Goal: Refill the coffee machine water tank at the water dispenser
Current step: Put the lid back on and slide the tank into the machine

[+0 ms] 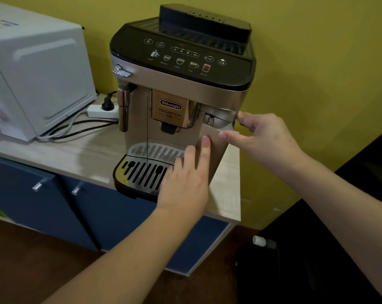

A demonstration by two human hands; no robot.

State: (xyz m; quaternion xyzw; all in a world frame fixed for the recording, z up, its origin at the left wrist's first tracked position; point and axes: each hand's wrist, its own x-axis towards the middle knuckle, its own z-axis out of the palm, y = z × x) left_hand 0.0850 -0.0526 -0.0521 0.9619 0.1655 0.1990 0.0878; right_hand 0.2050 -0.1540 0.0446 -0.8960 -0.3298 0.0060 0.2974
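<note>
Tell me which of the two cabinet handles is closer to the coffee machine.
The right handle, on the blue door just below the drip tray of the coffee machine. The other handle sits further left, under the microwave side.

Right of the coffee machine [181, 102] the yellow wall [317, 62] leaves open room in the frame's upper right. At left, the microwave [32, 69], power strip [102, 111] and cables [80, 128] crowd the counter [76, 154]. Lower right, dark furniture [317, 260] stands near.

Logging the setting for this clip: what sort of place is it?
Probably an office or home kitchenette corner. A coffee machine and a white microwave share a light wooden counter over blue cabinets, with a power strip against the yellow wall.
</note>
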